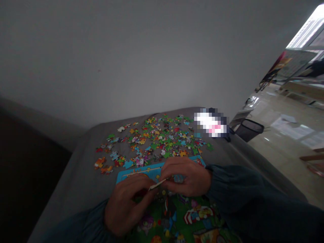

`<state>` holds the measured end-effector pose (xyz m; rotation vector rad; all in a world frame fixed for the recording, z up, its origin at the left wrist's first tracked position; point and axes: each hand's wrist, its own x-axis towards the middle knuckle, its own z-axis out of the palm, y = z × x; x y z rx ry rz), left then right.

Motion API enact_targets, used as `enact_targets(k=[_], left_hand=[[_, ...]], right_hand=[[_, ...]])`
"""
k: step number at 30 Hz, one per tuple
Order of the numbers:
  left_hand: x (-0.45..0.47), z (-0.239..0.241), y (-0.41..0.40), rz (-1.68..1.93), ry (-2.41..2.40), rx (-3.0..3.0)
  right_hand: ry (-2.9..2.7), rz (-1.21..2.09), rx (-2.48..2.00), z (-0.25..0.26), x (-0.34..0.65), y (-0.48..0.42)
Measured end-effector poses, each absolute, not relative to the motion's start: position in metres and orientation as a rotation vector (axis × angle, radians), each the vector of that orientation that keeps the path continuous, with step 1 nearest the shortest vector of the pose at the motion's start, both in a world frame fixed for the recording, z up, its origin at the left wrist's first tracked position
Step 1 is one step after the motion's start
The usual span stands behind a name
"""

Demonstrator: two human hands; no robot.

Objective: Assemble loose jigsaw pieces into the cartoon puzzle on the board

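Between my two hands is a thin, flat jigsaw puzzle piece (158, 184), seen nearly edge-on. My left hand (129, 202) pinches its left end between thumb and fingers. The other end is in the closed fingers of my right hand (186, 175). Both hands are above a colourful jigsaw puzzle (184, 202) with a light-blue border (121, 176) along its far side. Its lower part shows a green cartoon scene, partly covered by my hands and sleeves. Beyond the border, many loose puzzle pieces (162, 136) lie scattered over the grey cloth.
The grey cloth (83, 179) covers a table set against a pale wall (126, 60). A pixelated object (211, 123) lies at the table's back right. Past the right edge stand a dark chair (249, 130) and, farther off, wooden furniture (303, 89) on a shiny floor.
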<state>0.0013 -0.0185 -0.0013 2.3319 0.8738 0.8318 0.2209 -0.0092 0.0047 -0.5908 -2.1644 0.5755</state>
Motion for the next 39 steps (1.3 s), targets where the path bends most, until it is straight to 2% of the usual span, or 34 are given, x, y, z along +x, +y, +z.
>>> enact_targets(k=[39], left_hand=[[0.0039, 0.0005, -0.0167, 0.809, 0.907, 2.425]], right_hand=[[-2.142, 0.588, -0.581, 0.0039, 0.2180, -0.0112]])
